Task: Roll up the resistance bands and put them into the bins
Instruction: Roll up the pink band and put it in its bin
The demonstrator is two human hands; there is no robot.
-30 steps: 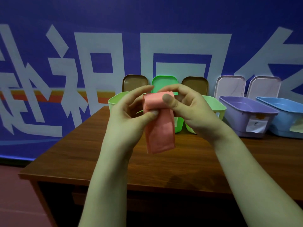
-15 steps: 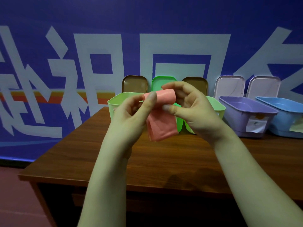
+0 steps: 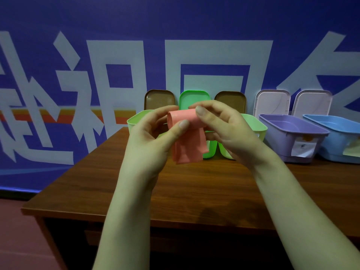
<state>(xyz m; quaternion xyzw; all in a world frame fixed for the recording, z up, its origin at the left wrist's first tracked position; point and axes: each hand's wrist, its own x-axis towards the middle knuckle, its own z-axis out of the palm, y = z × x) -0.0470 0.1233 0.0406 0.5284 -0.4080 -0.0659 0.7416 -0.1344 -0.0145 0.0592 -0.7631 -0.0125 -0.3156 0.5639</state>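
Since a second earlier, more of the pink resistance band (image 3: 188, 147) had been wound up, and its hanging tail was seen to be shorter. Over the last half second the right thumb had been shifted from the underside of the roll to its upper edge, while the left thumb had been brought lower across the front.

The rolled top of the band was grasped by both hands. Its left end was held by the left hand (image 3: 153, 137), with the thumb pressed on the front and the fingers curled behind. Its right end was pinched by the right hand (image 3: 229, 131), with the thumb on top and the fingers tucked behind and below. The band was held in the air above the wooden table (image 3: 194, 191), in front of the row of bins and inside none of them, and its loose tail was left hanging straight down.

Along the far edge of the table a light green bin (image 3: 136, 121), a bright green bin (image 3: 210, 151), largely hidden by the band, and a second light green bin (image 3: 255, 126) were lined up. A purple bin (image 3: 288, 133) with a paper label (image 3: 303, 148) and a blue bin (image 3: 339, 137) were placed to the right. Five lids were propped upright behind them against the blue banner (image 3: 175, 26): a brown lid (image 3: 159, 99), a green lid (image 3: 194, 98), another brown lid (image 3: 230, 100) and two pale lids (image 3: 272, 102).
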